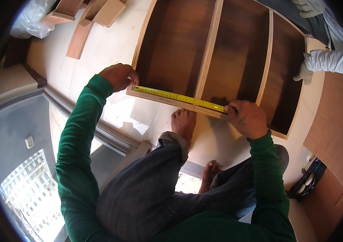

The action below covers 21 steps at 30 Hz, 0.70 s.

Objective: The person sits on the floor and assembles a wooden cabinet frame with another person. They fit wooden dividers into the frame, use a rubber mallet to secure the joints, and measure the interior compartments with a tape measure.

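A yellow tape measure (181, 98) is stretched along the near edge of a wooden cabinet frame (208, 48) lying on the floor. My left hand (119, 77) pinches the tape's end hook at the frame's near left corner. Farther right along the same edge, my right hand (247, 117) is closed at the other end of the visible tape; its case is mostly hidden under the fingers. Two upright dividers part the frame into three dark-backed bays. My bare feet rest on the floor just below the near edge.
At the upper right, another person's gloved hand (304, 73) is by the frame's right side. Wooden pieces (79, 41) and clear plastic (34, 20) lie at the upper left. A plywood sheet (333, 125) and a black tool bag (308, 181) are at right. A glass door (30, 169) stands at left.
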{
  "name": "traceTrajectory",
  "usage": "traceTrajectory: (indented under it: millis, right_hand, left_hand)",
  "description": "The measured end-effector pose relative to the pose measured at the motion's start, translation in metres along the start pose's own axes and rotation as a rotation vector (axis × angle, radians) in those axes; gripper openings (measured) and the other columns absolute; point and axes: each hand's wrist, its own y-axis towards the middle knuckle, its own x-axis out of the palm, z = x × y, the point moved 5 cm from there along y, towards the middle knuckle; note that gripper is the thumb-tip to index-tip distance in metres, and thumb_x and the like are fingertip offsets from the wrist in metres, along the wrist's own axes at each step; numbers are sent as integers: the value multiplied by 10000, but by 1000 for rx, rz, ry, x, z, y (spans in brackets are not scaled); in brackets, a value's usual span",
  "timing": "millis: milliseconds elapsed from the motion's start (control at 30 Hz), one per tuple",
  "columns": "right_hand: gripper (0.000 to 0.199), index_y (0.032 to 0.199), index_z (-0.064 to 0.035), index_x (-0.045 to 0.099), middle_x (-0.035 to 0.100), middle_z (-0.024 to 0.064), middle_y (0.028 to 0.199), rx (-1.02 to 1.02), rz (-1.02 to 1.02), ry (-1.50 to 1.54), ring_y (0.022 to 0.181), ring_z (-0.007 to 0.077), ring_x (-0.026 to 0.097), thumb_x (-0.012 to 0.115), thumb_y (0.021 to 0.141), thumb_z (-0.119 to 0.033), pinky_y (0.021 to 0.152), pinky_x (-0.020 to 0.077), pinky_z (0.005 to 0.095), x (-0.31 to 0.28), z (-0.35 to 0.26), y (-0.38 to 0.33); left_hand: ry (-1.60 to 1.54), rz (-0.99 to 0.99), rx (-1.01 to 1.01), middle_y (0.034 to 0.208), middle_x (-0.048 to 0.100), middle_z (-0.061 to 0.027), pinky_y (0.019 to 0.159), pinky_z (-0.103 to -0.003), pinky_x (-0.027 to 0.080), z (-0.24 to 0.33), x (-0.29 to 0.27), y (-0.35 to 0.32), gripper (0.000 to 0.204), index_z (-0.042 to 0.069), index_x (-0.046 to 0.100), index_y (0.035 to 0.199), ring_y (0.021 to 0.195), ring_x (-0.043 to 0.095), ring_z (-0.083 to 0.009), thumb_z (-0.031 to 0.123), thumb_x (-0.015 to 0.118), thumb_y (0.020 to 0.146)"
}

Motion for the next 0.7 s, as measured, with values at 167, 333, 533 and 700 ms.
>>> traceTrajectory:
  millis: [167, 333, 533, 700]
  right_hand:
    - [223, 904, -135, 732, 664, 158, 783, 7, -4, -17, 745, 353, 663, 671, 881, -348, 658, 523, 452, -2, -4, -2]
    - [219, 894, -132, 727, 660, 160, 786, 13, 22, -39, 749, 353, 660, 694, 866, -346, 668, 522, 454, -1, -5, -4]
    - [217, 916, -131, 722, 666, 156, 811, 22, 23, -78, 754, 354, 670, 699, 854, -338, 670, 535, 458, 0, -8, -4]
    - [201, 912, -134, 723, 669, 151, 824, 23, 19, -70, 760, 350, 674, 694, 850, -323, 671, 541, 459, -2, -10, -4]
  left_hand:
    - [-28, 3, 30, 1021, 731, -103, 890, -398, 526, -6, 2, 1, 146, 101, 773, 973, 966, 681, -285, 68, 653, 896]
    - [-55, 5, 45, 1041, 728, -105, 892, -401, 527, -5, 2, 0, 146, 88, 767, 972, 976, 678, -287, 54, 642, 906]
    - [-79, 15, 79, 1057, 725, -107, 898, -401, 526, -11, 5, 1, 138, 84, 762, 984, 981, 677, -288, 60, 653, 902]
    - [-71, -17, 85, 1078, 724, -107, 902, -398, 526, -6, 2, 0, 148, 87, 760, 992, 976, 675, -293, 53, 641, 911]
